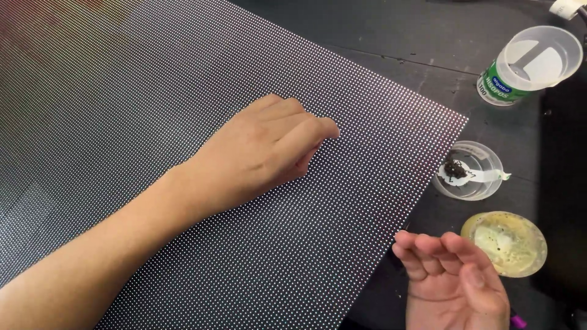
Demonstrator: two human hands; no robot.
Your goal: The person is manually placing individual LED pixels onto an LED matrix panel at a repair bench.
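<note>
A large dark panel [122,91] covered in a fine grid of small dots lies flat and fills the left and middle of the head view. My left hand [263,150] rests on it knuckles up, fingers curled under, fingertips pressed to the dotted surface. My right hand [455,281] hovers palm up just off the panel's right edge at the bottom right, fingers bent and apart, nothing in it.
On the dark table [397,36] right of the panel stand a clear plastic cup with a green-and-white label [529,64], a clear lid holding dark bits [468,171] and a round lid smeared with yellowish paste [504,243].
</note>
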